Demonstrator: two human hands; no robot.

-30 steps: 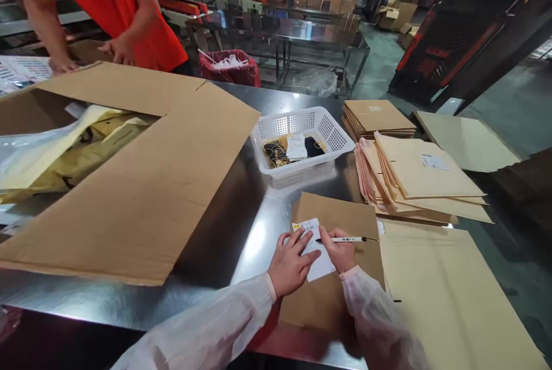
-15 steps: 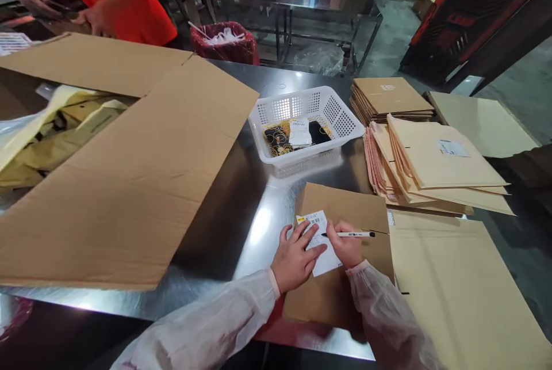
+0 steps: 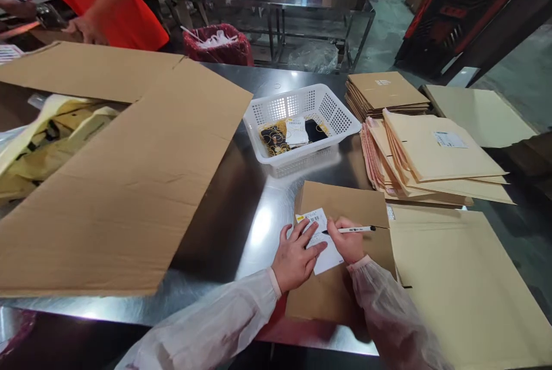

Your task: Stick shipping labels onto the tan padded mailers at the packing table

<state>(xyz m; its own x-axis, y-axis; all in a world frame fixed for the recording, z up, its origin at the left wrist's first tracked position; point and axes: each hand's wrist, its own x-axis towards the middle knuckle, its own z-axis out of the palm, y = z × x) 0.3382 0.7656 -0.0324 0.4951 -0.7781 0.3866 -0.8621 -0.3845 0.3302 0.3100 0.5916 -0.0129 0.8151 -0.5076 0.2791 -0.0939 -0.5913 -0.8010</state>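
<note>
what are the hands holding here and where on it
The right hand grips a white pen near its tip end. The left hand holds nothing; its fingers press flat on the white label.

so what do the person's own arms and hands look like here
Both arms are covered in loose, crinkled, translucent white sleeves of thin disposable-looking material, gathered at the wrists. The left hand and right hand are bare: no gloves, and no rings or watch show. A pinkish cuff edge peeks out at each wrist.
</note>
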